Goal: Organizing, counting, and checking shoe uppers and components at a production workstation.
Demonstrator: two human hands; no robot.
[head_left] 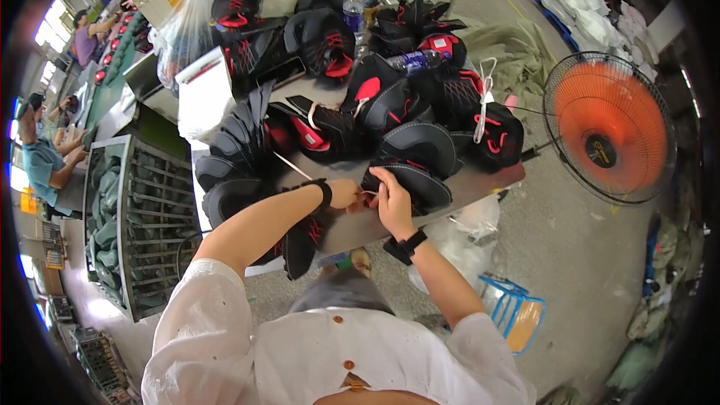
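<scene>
Both hands meet at the near edge of a metal-topped table (pixel 472 193). My left hand (pixel 346 195) is closed with curled fingertips beside a bit of red lace (pixel 367 193); what it pinches is too small to tell. My right hand (pixel 394 201) grips the near end of a black shoe upper (pixel 420 186) with pale edge stitching. Behind that piece lies another black upper (pixel 420 142). A thin white cord (pixel 291 166) slants toward my left wrist. Below my left forearm, a black shoe upper with red laces (pixel 300 246) hangs at the table edge.
More black-and-red uppers (pixel 322 41) crowd the table, with two water bottles (pixel 353 9) among them. White laces (pixel 484 101) hang at the right. An orange fan (pixel 607 127) stands right, a blue-framed stool (pixel 517 315) below, a metal cart (pixel 135 210) left. Two people work at far left.
</scene>
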